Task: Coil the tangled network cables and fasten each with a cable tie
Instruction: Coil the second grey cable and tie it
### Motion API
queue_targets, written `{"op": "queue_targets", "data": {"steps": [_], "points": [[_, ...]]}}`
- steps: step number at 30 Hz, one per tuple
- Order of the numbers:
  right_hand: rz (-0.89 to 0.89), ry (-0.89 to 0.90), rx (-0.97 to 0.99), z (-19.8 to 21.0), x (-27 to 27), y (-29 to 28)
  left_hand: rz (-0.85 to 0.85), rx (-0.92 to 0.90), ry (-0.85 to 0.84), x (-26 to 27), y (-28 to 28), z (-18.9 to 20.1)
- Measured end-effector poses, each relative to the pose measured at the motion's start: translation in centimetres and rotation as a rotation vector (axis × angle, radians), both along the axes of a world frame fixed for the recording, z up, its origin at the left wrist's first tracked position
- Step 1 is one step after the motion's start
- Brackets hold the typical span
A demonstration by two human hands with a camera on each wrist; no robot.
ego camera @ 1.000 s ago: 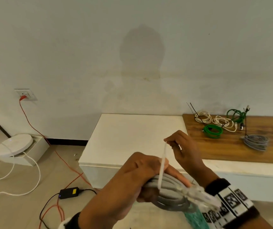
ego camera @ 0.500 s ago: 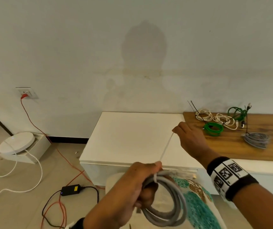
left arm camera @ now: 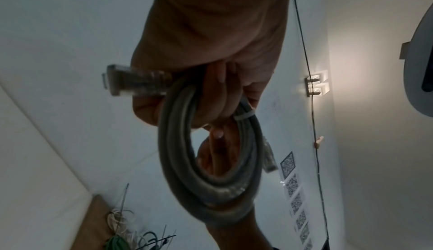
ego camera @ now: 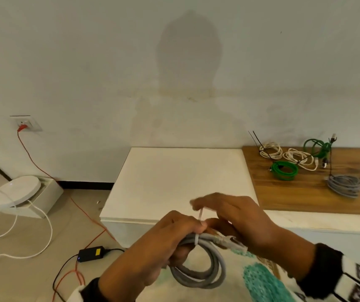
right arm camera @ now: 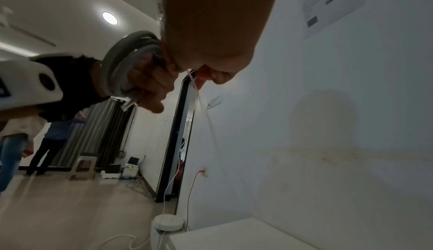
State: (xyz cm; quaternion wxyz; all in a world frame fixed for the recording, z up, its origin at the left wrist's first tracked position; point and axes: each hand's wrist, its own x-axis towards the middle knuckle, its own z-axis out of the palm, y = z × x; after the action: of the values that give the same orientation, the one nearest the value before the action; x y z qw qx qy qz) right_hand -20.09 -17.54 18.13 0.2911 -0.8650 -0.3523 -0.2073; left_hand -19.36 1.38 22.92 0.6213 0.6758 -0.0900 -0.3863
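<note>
My left hand (ego camera: 170, 238) grips a grey network cable coil (ego camera: 205, 271) in front of my chest, its fingers curled through the loop (left arm camera: 211, 185). A white cable tie (ego camera: 199, 227) wraps the coil by the thumb, its band showing on the strands (left arm camera: 244, 115). My right hand (ego camera: 229, 212) hovers just above and pinches the tie's free tail (right arm camera: 193, 79), which sticks up between the two hands. A clear plug (ego camera: 233, 245) lies on the coil under the right hand; another plug (left arm camera: 131, 81) juts out beside the left palm.
A white cabinet top (ego camera: 174, 182) stands ahead, with a wooden top (ego camera: 305, 192) to its right carrying coiled white (ego camera: 270, 150), green (ego camera: 283, 170) and grey (ego camera: 344, 185) cables and black ties (ego camera: 255, 138). On the floor left are a white round device (ego camera: 15, 190), an orange cord and a black adapter (ego camera: 91, 253).
My right hand had pulled the tie tail far up and right; it has come back down close to the left hand, and the tail between them is now short.
</note>
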Motion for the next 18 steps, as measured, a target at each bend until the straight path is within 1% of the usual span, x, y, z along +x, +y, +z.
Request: {"op": "queue_targets", "data": {"steps": [2,4,7,9,10,12,14,17,18], "points": [[0.027,-0.112,-0.061,-1.1,1.5,-0.7,-0.001,0.060,0.005,1.3,-0.6,-0.6],[0.014,-0.240,-0.153,-2.1,3.6,-1.7,0.013,0.096,-0.010,2.9,-1.5,-1.5],[0.010,-0.337,-0.236,-2.7,7.3,-3.3,0.018,0.156,-0.081,5.7,-3.3,-2.9],[0.021,-0.401,-0.274,-3.0,10.1,-4.3,0.034,0.162,-0.071,8.0,-4.2,-3.8],[0.020,-0.419,-0.286,-3.4,11.6,-4.9,0.037,0.127,-0.035,9.4,-4.6,-4.2],[0.001,-0.431,-0.286,-4.1,14.0,-5.7,-0.025,0.008,0.061,11.7,-5.3,-4.8],[-0.019,-0.403,-0.262,-5.0,16.2,-6.3,-0.071,-0.092,0.220,14.1,-5.9,-5.8],[-0.030,-0.323,-0.186,-6.5,18.4,-6.0,-0.047,-0.250,0.523,16.3,-6.2,-6.8],[-0.038,-0.279,-0.158,-7.1,18.8,-5.8,-0.044,-0.279,0.577,16.8,-6.1,-7.3]]}}
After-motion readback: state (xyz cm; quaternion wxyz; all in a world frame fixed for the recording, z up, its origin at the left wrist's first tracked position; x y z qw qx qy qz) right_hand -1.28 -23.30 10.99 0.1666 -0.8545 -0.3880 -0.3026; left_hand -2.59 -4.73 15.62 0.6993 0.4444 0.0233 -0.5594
